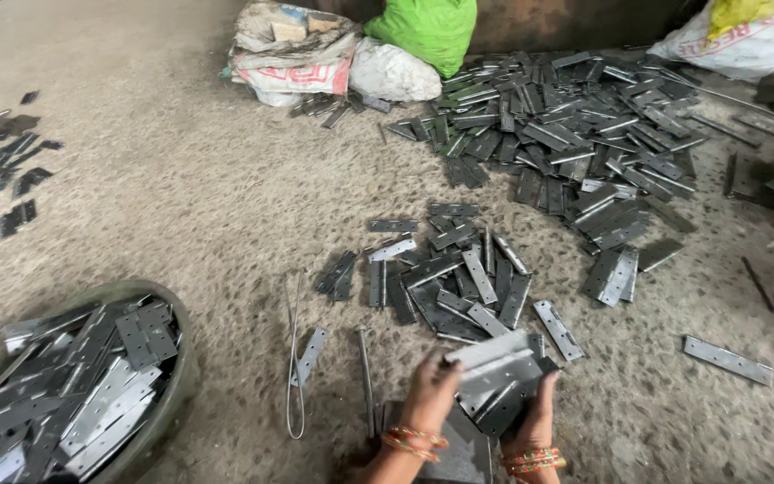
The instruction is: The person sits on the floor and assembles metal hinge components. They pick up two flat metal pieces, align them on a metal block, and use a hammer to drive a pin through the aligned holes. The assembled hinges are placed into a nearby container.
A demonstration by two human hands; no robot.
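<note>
While flat grey metal hinges [459, 278] lie on the floor, the left hand [429, 390] and right hand [539, 410] hold tight a stack of shiny hinges [499, 376].

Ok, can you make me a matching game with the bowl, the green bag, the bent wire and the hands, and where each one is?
Things:
1. round bowl
2. green bag
3. bent wire
4. hands: left hand, right hand

Places:
A. top middle, beside the sacks
B. bottom middle, gripping a bundle of metal hinge plates
C. bottom left corner, full of hinge plates
D. lying on the floor between the bowl and the hands

Pairs: 1-C, 2-A, 3-D, 4-B
</note>
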